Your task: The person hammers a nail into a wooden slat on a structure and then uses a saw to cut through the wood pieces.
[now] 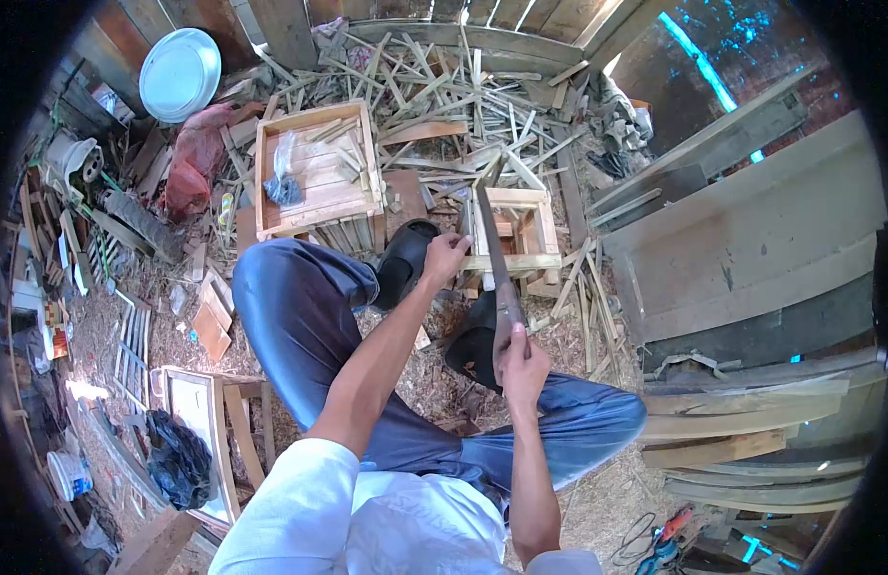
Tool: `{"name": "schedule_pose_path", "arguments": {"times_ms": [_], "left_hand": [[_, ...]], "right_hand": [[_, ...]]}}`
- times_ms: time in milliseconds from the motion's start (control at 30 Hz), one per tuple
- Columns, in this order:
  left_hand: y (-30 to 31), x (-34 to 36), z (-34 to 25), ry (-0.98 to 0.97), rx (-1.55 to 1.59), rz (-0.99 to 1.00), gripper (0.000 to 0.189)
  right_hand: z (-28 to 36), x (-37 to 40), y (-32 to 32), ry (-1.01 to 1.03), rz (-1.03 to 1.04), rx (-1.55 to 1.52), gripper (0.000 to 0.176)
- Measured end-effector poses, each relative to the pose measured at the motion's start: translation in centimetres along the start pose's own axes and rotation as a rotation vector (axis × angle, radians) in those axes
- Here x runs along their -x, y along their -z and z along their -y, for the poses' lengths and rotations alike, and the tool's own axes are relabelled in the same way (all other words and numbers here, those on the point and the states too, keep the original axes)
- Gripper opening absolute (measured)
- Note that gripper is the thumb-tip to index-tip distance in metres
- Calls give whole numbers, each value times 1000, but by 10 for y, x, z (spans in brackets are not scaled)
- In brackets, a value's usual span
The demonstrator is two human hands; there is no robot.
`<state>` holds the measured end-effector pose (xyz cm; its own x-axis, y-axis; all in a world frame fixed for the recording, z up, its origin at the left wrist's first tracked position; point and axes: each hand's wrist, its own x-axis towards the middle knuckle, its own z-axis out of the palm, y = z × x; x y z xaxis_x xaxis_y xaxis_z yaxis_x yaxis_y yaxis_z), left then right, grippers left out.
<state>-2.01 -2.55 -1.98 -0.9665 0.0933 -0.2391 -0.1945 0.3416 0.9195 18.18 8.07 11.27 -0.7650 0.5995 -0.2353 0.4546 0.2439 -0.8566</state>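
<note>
My right hand (523,366) is wrapped round the handle end of a handsaw (495,230), whose long, dark blade points away from me. The blade lies across a pale wooden strip (535,261). That strip rests over the near side of a small box-like wooden frame (518,197), which stands between my feet. At the strip's left end, the fingers of my left hand (447,257) are closed on it. Dark shoes (406,259) flank the frame on my left and nearer to me.
A shallow wooden tray (264,187) with sticks and a plastic bag is at the front left. Beyond lies a heap of wood offcuts (434,86). Boards (741,268) lean on the right, above stacked planks (741,417). A power tool (664,541) lies at the lower right.
</note>
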Motion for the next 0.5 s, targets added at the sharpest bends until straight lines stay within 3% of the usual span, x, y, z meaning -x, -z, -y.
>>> {"name": "schedule_pose_path", "arguments": {"times_ms": [233, 333, 433, 500], "left_hand": [[-3, -6, 4, -39, -12, -12, 40], [7, 1, -10, -38, -30, 2, 41], [28, 4, -24, 8, -300, 136, 42], [36, 6, -26, -110, -423, 210, 41]], "right_hand": [[-7, 10, 10, -8, -18, -113, 57], [-38, 14, 1, 11, -30, 25, 58], [-44, 27, 2, -43, -17, -3, 58], [-46, 26, 6, -48, -9, -61, 56]]}}
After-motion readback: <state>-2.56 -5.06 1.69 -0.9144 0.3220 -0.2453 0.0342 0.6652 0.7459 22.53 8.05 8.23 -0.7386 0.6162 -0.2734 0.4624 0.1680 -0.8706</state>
